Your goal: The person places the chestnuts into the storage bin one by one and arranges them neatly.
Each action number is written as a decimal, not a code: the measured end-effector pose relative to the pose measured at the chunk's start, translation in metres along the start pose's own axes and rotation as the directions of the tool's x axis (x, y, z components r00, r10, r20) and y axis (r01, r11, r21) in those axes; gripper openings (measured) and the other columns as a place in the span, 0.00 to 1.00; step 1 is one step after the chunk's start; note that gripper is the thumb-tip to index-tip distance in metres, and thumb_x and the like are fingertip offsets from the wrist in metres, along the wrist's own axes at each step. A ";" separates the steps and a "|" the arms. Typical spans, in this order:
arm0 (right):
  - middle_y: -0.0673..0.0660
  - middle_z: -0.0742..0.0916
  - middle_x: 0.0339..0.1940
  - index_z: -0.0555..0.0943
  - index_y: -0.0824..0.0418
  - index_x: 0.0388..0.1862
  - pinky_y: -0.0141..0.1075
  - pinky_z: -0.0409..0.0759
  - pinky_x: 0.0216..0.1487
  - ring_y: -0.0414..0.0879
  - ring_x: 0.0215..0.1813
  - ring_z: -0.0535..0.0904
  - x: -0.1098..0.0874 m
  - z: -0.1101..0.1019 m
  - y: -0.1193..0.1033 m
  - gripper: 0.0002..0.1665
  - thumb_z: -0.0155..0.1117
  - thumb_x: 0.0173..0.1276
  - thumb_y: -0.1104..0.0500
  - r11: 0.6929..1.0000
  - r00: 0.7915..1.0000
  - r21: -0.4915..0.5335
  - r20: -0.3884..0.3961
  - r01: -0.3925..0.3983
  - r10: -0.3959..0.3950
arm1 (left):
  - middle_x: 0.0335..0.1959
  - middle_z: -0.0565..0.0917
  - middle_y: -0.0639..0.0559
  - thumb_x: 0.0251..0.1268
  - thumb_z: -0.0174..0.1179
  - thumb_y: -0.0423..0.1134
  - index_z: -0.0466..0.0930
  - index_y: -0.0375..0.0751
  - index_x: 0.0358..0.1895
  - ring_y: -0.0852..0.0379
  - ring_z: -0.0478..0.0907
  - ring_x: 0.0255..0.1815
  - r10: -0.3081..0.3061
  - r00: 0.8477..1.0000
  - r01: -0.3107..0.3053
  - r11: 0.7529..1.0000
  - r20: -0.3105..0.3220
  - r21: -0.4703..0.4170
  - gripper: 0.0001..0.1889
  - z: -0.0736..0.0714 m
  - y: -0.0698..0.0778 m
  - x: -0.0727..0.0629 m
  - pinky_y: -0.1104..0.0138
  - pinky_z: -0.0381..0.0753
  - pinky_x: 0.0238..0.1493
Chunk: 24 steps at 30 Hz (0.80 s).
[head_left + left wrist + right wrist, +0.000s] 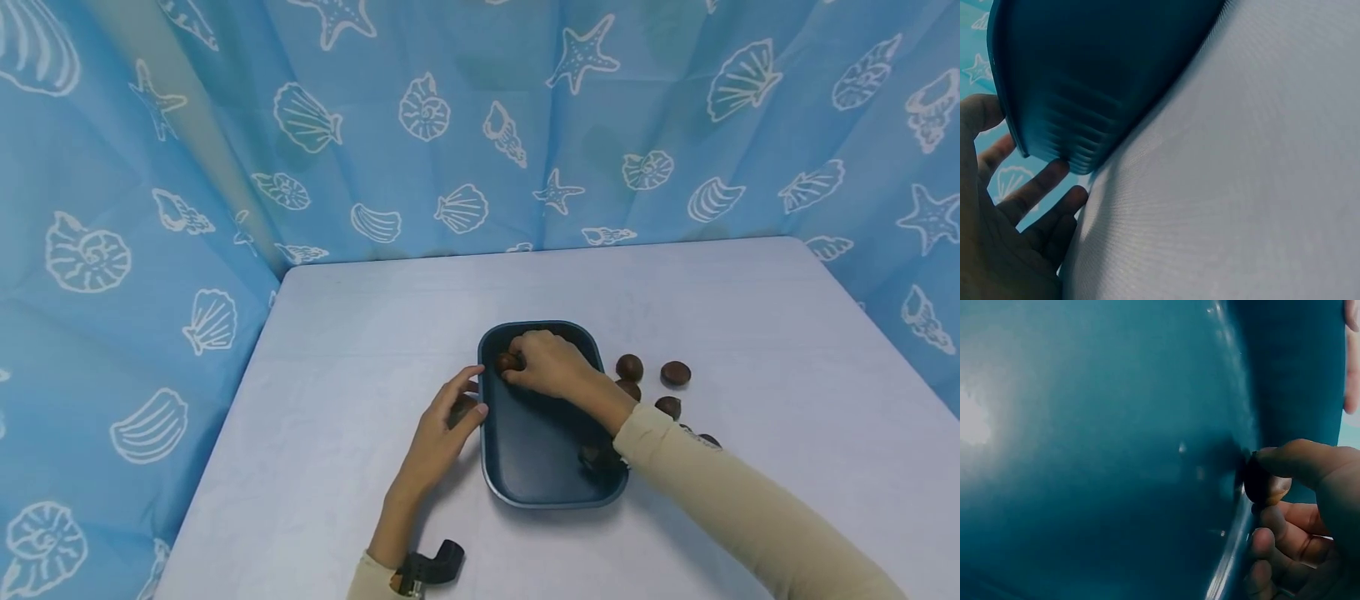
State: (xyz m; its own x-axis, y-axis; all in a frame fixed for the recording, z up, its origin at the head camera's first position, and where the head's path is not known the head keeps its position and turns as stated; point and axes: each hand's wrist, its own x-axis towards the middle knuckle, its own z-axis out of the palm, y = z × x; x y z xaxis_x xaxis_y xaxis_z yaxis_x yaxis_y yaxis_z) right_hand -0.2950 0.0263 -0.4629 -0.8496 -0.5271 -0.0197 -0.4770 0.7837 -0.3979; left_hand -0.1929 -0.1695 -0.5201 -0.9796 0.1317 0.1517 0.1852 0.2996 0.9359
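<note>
While right hand [551, 362] pinches chestnut [507, 362] inside tray [532, 450] | left hand [438, 429], splayed, touches its side

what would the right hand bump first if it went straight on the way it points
Probably the tray, at its left side wall. The right hand points that way, pinching a chestnut at its fingertips, so the chestnut may touch first; the gap is unclear.
</note>
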 end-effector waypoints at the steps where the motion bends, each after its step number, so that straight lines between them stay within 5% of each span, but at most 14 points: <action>1: 0.50 0.80 0.24 0.84 0.61 0.40 0.33 0.74 0.23 0.40 0.21 0.77 0.000 0.000 0.000 0.15 0.71 0.66 0.50 1.000 1.000 -0.001 0.005 0.001 -0.001 | 0.61 0.75 0.48 0.75 0.58 0.43 0.66 0.61 0.74 0.48 0.76 0.58 -0.003 1.000 0.003 1.000 0.001 -0.005 0.27 0.000 0.003 0.000 0.50 0.74 0.60; 7: 0.50 0.81 0.25 0.84 0.63 0.49 0.34 0.76 0.25 0.40 0.22 0.78 -0.004 -0.011 0.000 0.23 0.71 0.66 0.47 1.000 0.999 -0.023 0.027 -0.020 0.020 | 0.60 0.75 0.43 0.75 0.57 0.39 0.66 0.50 0.74 0.46 0.76 0.57 0.001 1.000 -0.001 1.000 0.014 -0.004 0.27 -0.003 0.037 -0.007 0.50 0.74 0.60; 14: 0.53 0.84 0.35 0.83 0.65 0.55 0.39 0.80 0.35 0.44 0.33 0.79 -0.019 -0.037 -0.009 0.24 0.70 0.67 0.50 0.999 0.998 0.029 -0.050 0.029 -0.027 | 0.60 0.75 0.53 0.75 0.58 0.47 0.65 0.69 0.73 0.53 0.77 0.55 0.004 1.000 -0.004 1.000 0.006 0.014 0.27 0.003 0.002 -0.001 0.53 0.76 0.58; 24: 0.50 0.82 0.32 0.84 0.62 0.54 0.40 0.79 0.37 0.44 0.35 0.77 -0.054 -0.072 -0.023 0.21 0.70 0.67 0.51 0.993 0.982 0.021 -0.150 0.117 -0.113 | 0.60 0.75 0.55 0.75 0.57 0.51 0.65 0.71 0.72 0.53 0.77 0.55 -0.001 1.000 0.001 1.000 0.004 0.027 0.26 0.002 0.001 -0.002 0.53 0.75 0.59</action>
State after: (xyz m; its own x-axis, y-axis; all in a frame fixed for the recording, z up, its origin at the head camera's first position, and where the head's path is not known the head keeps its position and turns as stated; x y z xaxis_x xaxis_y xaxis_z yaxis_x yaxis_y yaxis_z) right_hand -0.2543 0.0610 -0.3863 -0.8146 -0.5568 0.1626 -0.5682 0.7095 -0.4168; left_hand -0.1903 -0.1673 -0.5202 -0.9794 0.1355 0.1495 0.1865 0.3251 0.9271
